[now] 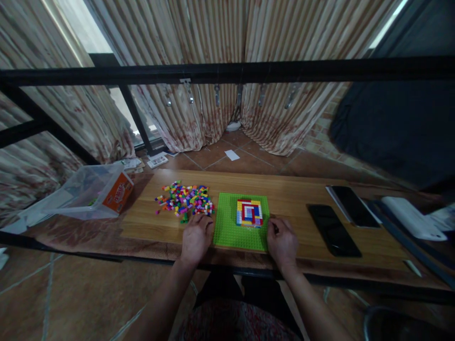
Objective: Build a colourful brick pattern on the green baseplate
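A green studded baseplate (223, 232) lies on the wooden board in front of me. On its upper right part stands a low square build of toy bricks (249, 212), with red, white, yellow and blue rings. My left hand (197, 239) is closed at the plate's left edge, just below a loose pile of small coloured bricks (186, 199). My right hand (283, 240) is curled into a loose fist by the plate's right edge. Whatever either hand may hold is hidden by its fingers.
The wooden board (284, 189) spans the low table. A clear plastic box (85, 189) with an orange label lies at the left. Two dark phones, one nearer (334, 230) and one farther (355, 206), lie at the right. A black bar (227, 73) crosses behind.
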Available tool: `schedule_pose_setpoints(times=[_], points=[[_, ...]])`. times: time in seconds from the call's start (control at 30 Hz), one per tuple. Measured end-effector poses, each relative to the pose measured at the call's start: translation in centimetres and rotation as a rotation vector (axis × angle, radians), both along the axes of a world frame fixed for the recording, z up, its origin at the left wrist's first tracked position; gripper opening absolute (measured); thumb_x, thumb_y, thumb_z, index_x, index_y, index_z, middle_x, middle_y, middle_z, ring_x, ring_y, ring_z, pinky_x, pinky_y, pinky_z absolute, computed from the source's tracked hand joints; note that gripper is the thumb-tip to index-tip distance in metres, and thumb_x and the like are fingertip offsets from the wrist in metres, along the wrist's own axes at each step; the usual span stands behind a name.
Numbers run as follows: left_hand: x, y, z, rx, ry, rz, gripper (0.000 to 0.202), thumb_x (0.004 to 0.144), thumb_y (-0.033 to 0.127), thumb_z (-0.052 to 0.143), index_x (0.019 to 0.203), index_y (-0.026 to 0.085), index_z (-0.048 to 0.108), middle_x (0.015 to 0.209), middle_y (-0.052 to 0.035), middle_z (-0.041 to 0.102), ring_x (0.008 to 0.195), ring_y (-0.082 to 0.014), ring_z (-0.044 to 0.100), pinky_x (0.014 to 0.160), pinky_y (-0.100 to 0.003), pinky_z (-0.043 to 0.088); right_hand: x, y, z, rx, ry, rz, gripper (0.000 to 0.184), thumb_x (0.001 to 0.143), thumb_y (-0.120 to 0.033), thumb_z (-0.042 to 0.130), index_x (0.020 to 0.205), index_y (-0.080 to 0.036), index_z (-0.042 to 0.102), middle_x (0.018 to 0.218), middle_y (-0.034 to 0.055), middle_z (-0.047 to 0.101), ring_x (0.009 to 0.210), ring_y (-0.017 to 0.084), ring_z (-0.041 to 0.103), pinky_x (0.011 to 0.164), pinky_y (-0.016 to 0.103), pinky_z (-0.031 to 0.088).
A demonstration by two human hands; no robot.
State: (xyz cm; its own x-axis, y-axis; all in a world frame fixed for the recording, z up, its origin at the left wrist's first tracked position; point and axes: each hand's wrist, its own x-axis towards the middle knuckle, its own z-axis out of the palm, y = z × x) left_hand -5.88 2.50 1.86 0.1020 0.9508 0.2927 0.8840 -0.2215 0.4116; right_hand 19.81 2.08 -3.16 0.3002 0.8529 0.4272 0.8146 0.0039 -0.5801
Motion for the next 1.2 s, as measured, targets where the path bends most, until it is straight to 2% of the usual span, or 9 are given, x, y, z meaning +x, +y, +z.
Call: schedule_pose_setpoints(times=[0.13, 0.33, 0.43, 0.6, 0.9, 1.07, 1.2], points=[[2.1, 0.0, -0.2, -0.112, -0.237, -0.074, 0.011, 0.086, 0.018, 0.052, 0.088, 0.021, 0.062, 0.084, -0.0014, 0.067, 0.077, -0.0146, 0.062, 0.072, -0.026, 0.046, -0.1, 0.0, 0.0, 0.004, -0.009, 0.000, 0.026, 0.086, -0.031, 0.043, 0.086, -0.018, 0.066, 0.087, 0.0081, 0.065, 0.080, 0.019, 0.059, 0.072, 0.029, 0.044], [5.6, 1.9, -0.7, -0.135, -0.516, -0.130, 0.005, 0.079, 0.017, 0.061, 0.079, 0.020, 0.066, 0.080, 0.0004, 0.068, 0.076, -0.0127, 0.063, 0.072, -0.023, 0.047, -0.2, 0.0, 0.2, 0.015, 0.002, 0.009, 0.026, 0.086, -0.029, 0.043, 0.087, -0.017, 0.066, 0.089, 0.0085, 0.065, 0.081, 0.019, 0.059, 0.074, 0.029, 0.044], [6.4, 2.5, -0.3, -0.162, -0.523, -0.136, 0.006, 0.078, 0.017, 0.062, 0.077, 0.021, 0.068, 0.081, 0.0003, 0.069, 0.075, -0.0123, 0.063, 0.071, -0.023, 0.047, -0.2, 0.0, 0.3, 0.007, -0.004, 0.006, 0.026, 0.086, -0.028, 0.043, 0.085, -0.017, 0.066, 0.087, 0.0088, 0.065, 0.081, 0.020, 0.058, 0.074, 0.030, 0.044], [7.3, 2.8, 0.4, -0.191, -0.426, -0.130, 0.004, 0.076, 0.018, 0.065, 0.079, 0.021, 0.068, 0.080, 0.0004, 0.069, 0.075, -0.0124, 0.063, 0.070, -0.023, 0.046, -0.3, 0.0, 0.4, -0.005, -0.009, 0.002, 0.025, 0.087, -0.027, 0.043, 0.085, -0.017, 0.066, 0.087, 0.0083, 0.065, 0.079, 0.019, 0.058, 0.073, 0.029, 0.043], [8.1, 3.2, 0.2, -0.218, -0.353, -0.122, 0.013, 0.074, 0.018, 0.067, 0.086, 0.021, 0.063, 0.079, 0.0016, 0.068, 0.072, -0.0126, 0.062, 0.068, -0.024, 0.046, -0.3, -0.1, 0.6, -0.023, -0.031, -0.005, 0.024, 0.087, -0.027, 0.044, 0.084, -0.018, 0.066, 0.084, 0.0064, 0.064, 0.078, 0.018, 0.058, 0.071, 0.028, 0.042], [7.8, 2.9, 0.0, -0.248, -0.496, -0.122, 0.024, 0.073, 0.010, 0.063, 0.095, 0.021, 0.062, 0.079, 0.0019, 0.068, 0.072, -0.0120, 0.063, 0.069, -0.023, 0.048, -0.3, -0.1, 0.5, -0.010, -0.024, -0.006, 0.023, 0.087, -0.027, 0.045, 0.084, -0.018, 0.066, 0.084, 0.0064, 0.064, 0.079, 0.019, 0.058, 0.072, 0.028, 0.043], [7.4, 2.8, -0.1, -0.253, -0.674, -0.107, 0.022, 0.077, 0.008, 0.055, 0.095, 0.020, 0.062, 0.079, 0.0001, 0.068, 0.072, -0.0125, 0.064, 0.069, -0.024, 0.049, -0.3, 0.0, 0.3, -0.008, -0.011, -0.001, 0.024, 0.087, -0.027, 0.045, 0.085, -0.018, 0.066, 0.086, 0.0070, 0.065, 0.078, 0.019, 0.059, 0.071, 0.028, 0.043]])
